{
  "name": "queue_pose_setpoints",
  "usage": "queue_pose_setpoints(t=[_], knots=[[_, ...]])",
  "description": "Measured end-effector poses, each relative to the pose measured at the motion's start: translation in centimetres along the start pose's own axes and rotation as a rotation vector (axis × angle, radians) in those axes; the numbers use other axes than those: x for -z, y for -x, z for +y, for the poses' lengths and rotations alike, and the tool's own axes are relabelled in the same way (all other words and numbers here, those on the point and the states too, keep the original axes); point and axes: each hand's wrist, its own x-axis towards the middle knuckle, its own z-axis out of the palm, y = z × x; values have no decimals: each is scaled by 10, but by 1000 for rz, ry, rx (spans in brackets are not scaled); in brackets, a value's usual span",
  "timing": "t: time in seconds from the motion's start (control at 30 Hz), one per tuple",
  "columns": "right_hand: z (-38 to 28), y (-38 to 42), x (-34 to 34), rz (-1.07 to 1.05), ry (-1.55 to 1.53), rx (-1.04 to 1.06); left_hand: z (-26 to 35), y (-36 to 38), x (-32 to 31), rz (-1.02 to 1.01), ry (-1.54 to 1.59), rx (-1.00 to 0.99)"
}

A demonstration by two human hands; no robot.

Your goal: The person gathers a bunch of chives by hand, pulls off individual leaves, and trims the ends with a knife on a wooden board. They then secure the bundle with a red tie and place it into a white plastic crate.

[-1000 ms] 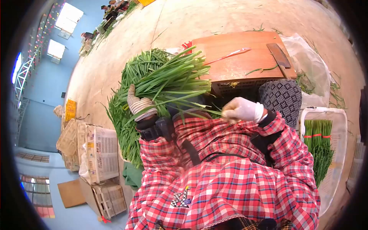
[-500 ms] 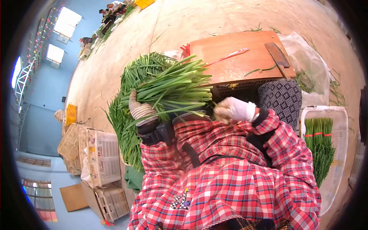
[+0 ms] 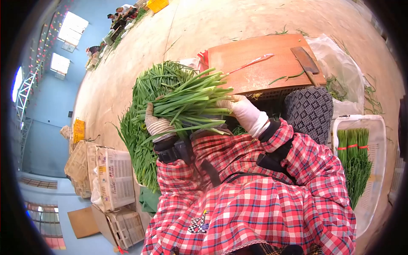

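My left hand (image 3: 158,124), in a striped glove, is wrapped round a loose bunch of long green stalks (image 3: 191,100), their pale cut ends pointing right. At those ends is my right hand (image 3: 244,111), in a white glove, its fingers closed together on the stalk tips. Beneath and behind the bunch, a large heap of green leaves (image 3: 142,148) lies along my left side. Beyond my hands stands a wooden board (image 3: 255,63) with a cleaver (image 3: 305,60) and a red-and-white strip (image 3: 250,63) on it.
A white crate (image 3: 374,187) at the right holds tied green bundles (image 3: 352,157). Patterned cloth (image 3: 309,111) covers something beside the board, near clear plastic (image 3: 340,63). Stacked crates (image 3: 114,178) stand at the left. Several people (image 3: 121,19) are far off at the top left.
My right hand has moved up and left from near my lap to the cut ends of the bunch. My left hand keeps its hold, and the bunch has shifted slightly.
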Motion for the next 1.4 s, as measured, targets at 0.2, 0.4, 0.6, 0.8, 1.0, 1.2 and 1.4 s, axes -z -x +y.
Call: queue_pose_setpoints(t=[0.2, 0.4, 0.6, 0.8, 1.0, 1.2, 1.4], knots=[[-8, 7, -15, 116, -104, 14, -3, 0, 8, -93, 70, 75], [0, 3, -8, 66, -67, -30, -10, 0, 8, 14, 16, 38], [-42, 35, 35, -300, 352, 124, -5, -10, 19, 92, -22, -28], [-67, 64, 44, -68, 1014, 217, 0, -22, 28, 198, -28, 41], [-54, 7, 4, 144, 918, 366, -7, -14, 22, 154, -14, 69], [-52, 7, 7, 102, 636, 189, -7, 1, 12, 239, -51, 14], [-57, 11, 8, -12, 584, 125, -9, -9, 23, 120, 13, 71]])
